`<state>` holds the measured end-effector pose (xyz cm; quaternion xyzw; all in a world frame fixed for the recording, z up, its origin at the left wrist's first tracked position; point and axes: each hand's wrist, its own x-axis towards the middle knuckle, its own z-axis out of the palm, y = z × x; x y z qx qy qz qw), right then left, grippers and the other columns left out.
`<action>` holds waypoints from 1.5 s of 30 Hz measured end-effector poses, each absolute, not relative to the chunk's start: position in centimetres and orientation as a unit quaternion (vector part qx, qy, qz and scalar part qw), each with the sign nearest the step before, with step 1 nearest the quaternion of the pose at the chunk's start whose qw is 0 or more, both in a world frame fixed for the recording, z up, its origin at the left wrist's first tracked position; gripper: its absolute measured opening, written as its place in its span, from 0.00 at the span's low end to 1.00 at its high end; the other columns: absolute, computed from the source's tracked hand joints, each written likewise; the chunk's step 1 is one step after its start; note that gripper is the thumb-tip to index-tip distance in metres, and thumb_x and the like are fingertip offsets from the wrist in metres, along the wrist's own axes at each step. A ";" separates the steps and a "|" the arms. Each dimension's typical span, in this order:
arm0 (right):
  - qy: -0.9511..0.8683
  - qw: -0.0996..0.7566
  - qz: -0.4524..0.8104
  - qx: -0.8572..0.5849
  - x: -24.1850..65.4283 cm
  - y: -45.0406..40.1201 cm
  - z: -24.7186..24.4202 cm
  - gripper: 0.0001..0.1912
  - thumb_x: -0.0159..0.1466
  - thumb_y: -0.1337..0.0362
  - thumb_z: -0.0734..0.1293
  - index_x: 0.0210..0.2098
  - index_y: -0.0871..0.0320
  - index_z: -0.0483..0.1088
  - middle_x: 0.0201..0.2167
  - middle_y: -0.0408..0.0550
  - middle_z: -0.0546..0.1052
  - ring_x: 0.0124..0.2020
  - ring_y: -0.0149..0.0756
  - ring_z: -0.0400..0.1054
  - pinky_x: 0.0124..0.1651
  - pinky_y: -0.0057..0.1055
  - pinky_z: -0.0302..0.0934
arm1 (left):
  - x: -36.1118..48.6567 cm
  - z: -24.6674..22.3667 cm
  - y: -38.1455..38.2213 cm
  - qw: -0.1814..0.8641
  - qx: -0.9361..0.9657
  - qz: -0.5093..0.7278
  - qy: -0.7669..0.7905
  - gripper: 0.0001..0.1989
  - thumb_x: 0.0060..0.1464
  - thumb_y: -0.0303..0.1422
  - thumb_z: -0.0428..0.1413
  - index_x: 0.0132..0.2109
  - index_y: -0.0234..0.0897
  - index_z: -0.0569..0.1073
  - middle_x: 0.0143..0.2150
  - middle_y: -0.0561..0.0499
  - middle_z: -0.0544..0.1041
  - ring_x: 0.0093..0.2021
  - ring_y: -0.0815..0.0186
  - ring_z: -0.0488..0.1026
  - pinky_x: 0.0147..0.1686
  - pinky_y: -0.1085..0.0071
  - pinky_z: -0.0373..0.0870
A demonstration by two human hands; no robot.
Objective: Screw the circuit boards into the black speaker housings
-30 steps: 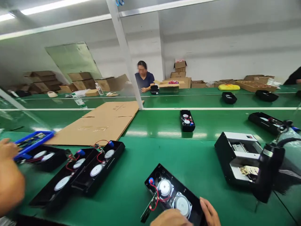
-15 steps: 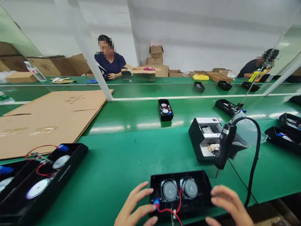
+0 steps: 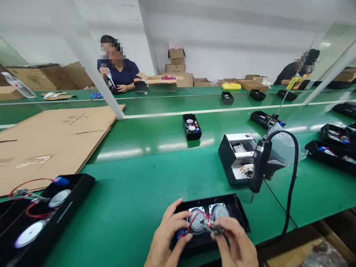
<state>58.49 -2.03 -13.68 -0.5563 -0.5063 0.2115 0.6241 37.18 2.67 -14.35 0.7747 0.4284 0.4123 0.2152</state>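
- Near edge of the green table point(image 3: 155, 174): black speaker tray point(image 3: 239, 211) holds two round speakers point(image 3: 219, 210).
- Right hand point(image 3: 236, 244) pinches a small circuit board point(image 3: 211, 227); left hand point(image 3: 167, 237), fingers curled, touches the blue capacitor point(image 3: 181, 234).
- Open table lies beyond, toward the far side.

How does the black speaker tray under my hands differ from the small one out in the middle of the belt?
The near tray lies crosswise, with both hands on its wiring: left hand, right hand. The far tray lies lengthwise, untouched and looks smaller. Both are black, with two round speakers and red wires.

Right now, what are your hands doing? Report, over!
Left hand on speaker tray by blue part. Right hand pinching small circuit board over speakers. Hanging screwdriver nearby, not blocking.
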 end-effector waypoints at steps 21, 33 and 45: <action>-0.910 0.217 0.073 -0.345 63.6 2.1 -9.1 0.13 0.69 0.74 0.67 0.49 0.55 0.77 0.36 0.44 0.83 0.34 0.39 0.74 0.40 0.37 0.62 | 39.2 -13.8 1.6 0.012 0.906 0.200 0.373 0.17 0.57 0.35 0.67 0.52 0.43 0.76 0.71 0.40 0.72 0.69 0.46 0.70 0.72 0.34 0.61; -0.857 0.169 0.264 -0.409 63.9 1.6 -7.3 0.15 0.66 0.74 0.67 0.47 0.52 0.81 0.46 0.47 0.86 0.46 0.42 0.78 0.58 0.37 0.69 | 40.4 -13.2 2.2 -0.007 0.899 0.246 0.363 0.10 0.63 0.44 0.66 0.44 0.45 0.79 0.59 0.53 0.81 0.64 0.52 0.70 0.79 0.43 0.25; -0.897 0.264 0.072 -0.346 62.8 1.1 -10.7 0.07 0.71 0.70 0.63 0.39 0.56 0.72 0.29 0.42 0.79 0.29 0.37 0.68 0.46 0.40 0.57 | 40.6 -11.7 2.3 -0.073 0.912 0.213 0.344 0.08 0.67 0.38 0.58 0.44 0.44 0.82 0.62 0.53 0.81 0.63 0.50 0.72 0.78 0.35 0.24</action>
